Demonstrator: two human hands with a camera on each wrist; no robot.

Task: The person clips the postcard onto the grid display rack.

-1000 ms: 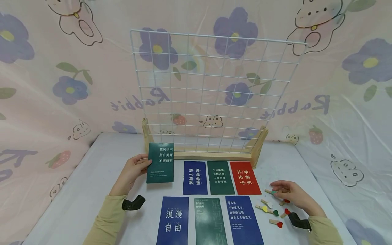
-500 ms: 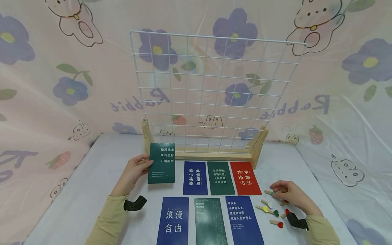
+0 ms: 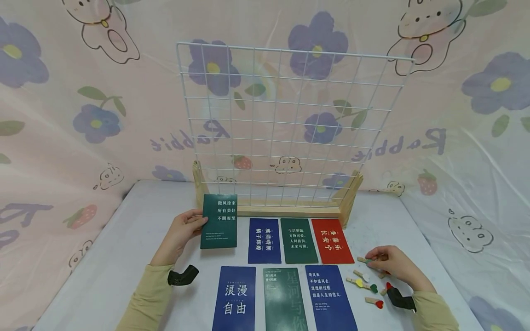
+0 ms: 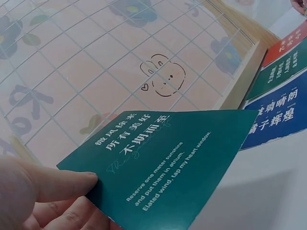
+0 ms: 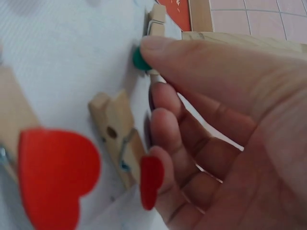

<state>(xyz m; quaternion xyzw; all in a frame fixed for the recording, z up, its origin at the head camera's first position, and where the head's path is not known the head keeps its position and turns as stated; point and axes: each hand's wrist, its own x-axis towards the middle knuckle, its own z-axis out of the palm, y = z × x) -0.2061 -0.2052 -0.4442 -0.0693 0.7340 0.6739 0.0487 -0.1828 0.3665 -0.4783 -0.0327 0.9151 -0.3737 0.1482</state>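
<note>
A dark green card with white lettering (image 3: 219,233) is held up by my left hand (image 3: 179,235), which pinches its left edge between thumb and fingers. In the left wrist view the card (image 4: 168,187) tilts above the table. At the right, my right hand (image 3: 393,264) pinches a small wooden clothespin (image 3: 362,259). The right wrist view has the thumb on its green heart (image 5: 139,60), with the fingers curled on the other side. A clothespin with a red heart (image 5: 115,129) lies close to those fingers.
A white wire grid (image 3: 273,122) stands upright in a wooden base (image 3: 285,210). Two rows of blue, green and red cards lie before it, including a red card (image 3: 331,240) and a blue card (image 3: 233,298). Several heart clothespins, one red-hearted (image 3: 374,302), lie scattered at the right.
The left hand and its green card have shifted slightly right. The right hand has closed in on the green-hearted clothespin, its thumb and fingers now covering the heart in the head view.
</note>
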